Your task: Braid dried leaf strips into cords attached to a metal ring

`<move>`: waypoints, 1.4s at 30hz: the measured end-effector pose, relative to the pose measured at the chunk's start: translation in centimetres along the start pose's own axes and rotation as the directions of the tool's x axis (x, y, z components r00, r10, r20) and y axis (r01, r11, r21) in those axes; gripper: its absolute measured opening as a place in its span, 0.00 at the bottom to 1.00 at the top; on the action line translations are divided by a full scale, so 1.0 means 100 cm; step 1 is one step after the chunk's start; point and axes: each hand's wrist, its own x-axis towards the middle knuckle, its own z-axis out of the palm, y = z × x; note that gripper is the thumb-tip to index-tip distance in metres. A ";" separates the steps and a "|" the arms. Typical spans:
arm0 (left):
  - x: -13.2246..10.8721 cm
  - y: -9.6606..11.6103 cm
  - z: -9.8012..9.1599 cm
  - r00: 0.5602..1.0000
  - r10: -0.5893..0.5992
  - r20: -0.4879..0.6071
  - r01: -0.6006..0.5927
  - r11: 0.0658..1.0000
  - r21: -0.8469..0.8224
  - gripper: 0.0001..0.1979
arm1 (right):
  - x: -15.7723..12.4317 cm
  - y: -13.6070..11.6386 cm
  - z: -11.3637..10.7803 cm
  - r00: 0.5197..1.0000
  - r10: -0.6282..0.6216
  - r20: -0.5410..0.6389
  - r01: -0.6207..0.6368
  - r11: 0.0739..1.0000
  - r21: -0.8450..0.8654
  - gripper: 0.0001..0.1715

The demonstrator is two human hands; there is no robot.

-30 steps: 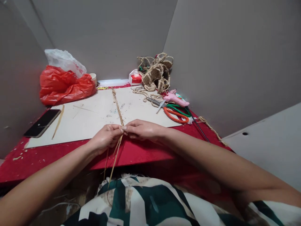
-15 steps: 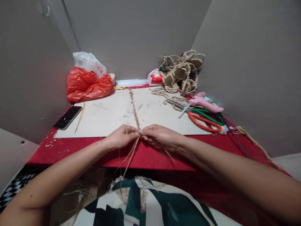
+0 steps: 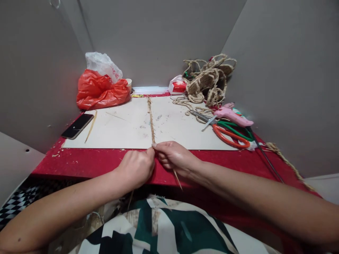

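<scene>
1. Braided straw cord [image 3: 152, 123] is laid lengthwise in the centre of the frame, its far end set near the back edge of a white board [image 3: 127, 135] and its near end brought to the hands at the board's front edge.
2. The cord's near end is pinched between thumb and fingers in the grip of the right hand [image 3: 177, 155]; a loose strand [image 3: 177, 179] is seen poking out below that hand.
3. The left hand [image 3: 136, 165] is curled into a fist just beside it, its grip closed; what is enclosed is hidden by the fingers. A thin strand [image 3: 130, 200] is seen hanging beneath it.
4. At centre left, a flat straw strip [image 3: 91, 126] and a dark phone [image 3: 78, 126] are placed side by side.
5. At centre right, scissors [image 3: 215, 129] are overlapped by a pink glue gun [image 3: 233, 116].
6. In the upper right, a heap of rope [image 3: 197, 86] is piled beside a tissue pack [image 3: 178, 87].
7. In the upper left, a red plastic bag [image 3: 102, 92] is topped by a white one.
8. Everything is carried by a red-covered surface [image 3: 87, 164].
</scene>
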 end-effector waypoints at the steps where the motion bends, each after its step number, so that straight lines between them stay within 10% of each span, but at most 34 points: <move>1: -0.002 0.003 0.002 1.000 0.018 0.012 -0.019 0.999 0.033 0.17 | -0.001 0.000 0.000 1.000 0.004 -0.001 -0.004 1.000 -0.003 0.19; 8: -0.021 -0.003 -0.013 0.976 0.176 0.128 -0.148 0.968 -0.204 0.16 | -0.001 -0.002 -0.010 0.996 0.042 0.073 -0.041 0.999 -0.015 0.11; 11: -0.007 -0.058 -0.031 0.995 -0.104 0.007 0.100 0.941 -0.322 0.23 | 0.000 -0.005 -0.014 0.992 0.077 0.097 -0.074 0.997 -0.028 0.12; 15: 0.025 -0.164 -0.041 0.801 -0.565 -0.196 0.564 0.823 -0.065 0.16 | 0.002 -0.008 -0.013 0.986 0.096 0.133 -0.088 0.994 -0.068 0.15; 18: 0.044 -0.219 -0.038 0.642 -0.759 -0.106 0.766 0.640 0.053 0.17 | 0.003 -0.009 -0.013 0.983 0.099 0.153 -0.084 0.991 -0.101 0.17; 21: 0.057 -0.238 -0.031 0.592 -0.806 0.008 0.805 0.591 0.058 0.18 | 0.004 -0.009 -0.015 0.983 0.095 0.156 -0.074 0.989 -0.131 0.18; 26: 0.059 -0.235 -0.024 0.619 -0.784 0.041 0.782 0.621 0.056 0.13 | 0.005 -0.011 -0.019 0.982 0.092 0.166 -0.068 0.987 -0.142 0.19; 31: 0.043 -0.217 -0.021 0.821 -0.543 0.178 0.571 0.774 -0.273 0.06 | 0.006 -0.009 -0.019 0.979 0.101 0.177 -0.081 0.990 -0.114 0.18; 37: 0.033 -0.147 -0.036 0.901 -0.279 0.333 0.429 0.447 -0.785 0.05 | 0.009 -0.006 -0.017 0.983 0.073 0.167 -0.055 0.992 -0.113 0.16; 42: 0.027 -0.098 -0.048 0.899 0.021 0.437 0.414 0.283 -0.865 0.19 | 0.011 -0.002 -0.016 0.988 -0.008 0.152 0.021 0.996 -0.088 0.16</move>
